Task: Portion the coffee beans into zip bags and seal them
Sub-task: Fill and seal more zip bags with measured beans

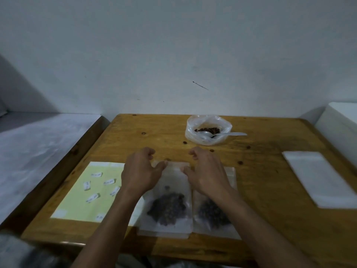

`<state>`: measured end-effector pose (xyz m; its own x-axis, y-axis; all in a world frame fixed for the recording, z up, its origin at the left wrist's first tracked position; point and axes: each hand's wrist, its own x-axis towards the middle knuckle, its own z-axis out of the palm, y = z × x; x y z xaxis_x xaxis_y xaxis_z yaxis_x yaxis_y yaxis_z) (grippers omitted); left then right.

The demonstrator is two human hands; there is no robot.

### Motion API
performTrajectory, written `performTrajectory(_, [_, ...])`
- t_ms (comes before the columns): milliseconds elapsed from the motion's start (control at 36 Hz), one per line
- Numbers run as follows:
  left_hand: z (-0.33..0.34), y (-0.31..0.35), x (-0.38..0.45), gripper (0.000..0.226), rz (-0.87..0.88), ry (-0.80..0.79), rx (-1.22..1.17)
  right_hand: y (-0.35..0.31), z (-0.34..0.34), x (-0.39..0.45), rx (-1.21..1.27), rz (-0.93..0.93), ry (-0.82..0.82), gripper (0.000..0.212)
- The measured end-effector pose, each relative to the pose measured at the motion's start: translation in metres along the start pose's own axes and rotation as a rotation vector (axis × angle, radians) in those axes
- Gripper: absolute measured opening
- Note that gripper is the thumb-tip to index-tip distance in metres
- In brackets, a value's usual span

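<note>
Filling most of the lower view, a varnished wooden counter (154, 132) with dark knots stands against a plain pale wall (173, 45) that bears a short dark scratch. To its left lies a lower grey surface; at the right edge sits something white and boxy, only partly seen.

Toward the back of the counter an open clear plastic bag of coffee beans (207, 130) holds a pale spoon (224, 134), its handle pointing right. On the right lies a stack of white empty bags (318, 178). At the left, a pale green sheet (77, 200) carries several small white labels (96, 174).

Near the front edge two filled zip bags lie flat side by side, their edges touching or overlapping: the middle zip bag (168, 206) and the right zip bag (212, 211), each with dark beans heaped in its lower half. The right forearm crosses the right one and hides part of it.

The left hand (141, 171) and right hand (204, 171) rest at the top strip of the middle zip bag, fingers curled, thumbs on the strip; whether either grip truly pinches it I cannot tell.
</note>
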<state>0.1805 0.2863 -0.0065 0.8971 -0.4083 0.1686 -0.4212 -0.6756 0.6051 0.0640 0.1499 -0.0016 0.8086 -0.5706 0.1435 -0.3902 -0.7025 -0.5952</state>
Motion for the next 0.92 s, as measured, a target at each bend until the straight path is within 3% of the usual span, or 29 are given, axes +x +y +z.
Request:
performTrajectory(278, [0.020,0.091,0.002,0.037,0.282,0.022,-0.104,0.035,-0.080,0.003,0.162,0.065,0.277,0.026])
performTrajectory(472, [0.077,0.176,-0.023,0.021,0.461,-0.189,-0.184,0.118,-0.146,-0.005,0.158,0.285,0.485,0.015])
performTrajectory(667, [0.161,0.237,-0.034,0.019,0.415,-0.450,-0.087,0.211,-0.173,-0.017,0.002,0.619,0.374,0.047])
performTrajectory(778, [0.199,0.254,-0.029,0.032,0.428,-0.445,0.050,0.236,-0.170,-0.025,-0.099,0.661,0.254,0.064])
performTrajectory(917, [0.222,0.262,-0.028,0.045,0.460,-0.419,0.153,0.239,-0.167,-0.031,-0.101,0.652,0.304,0.059])
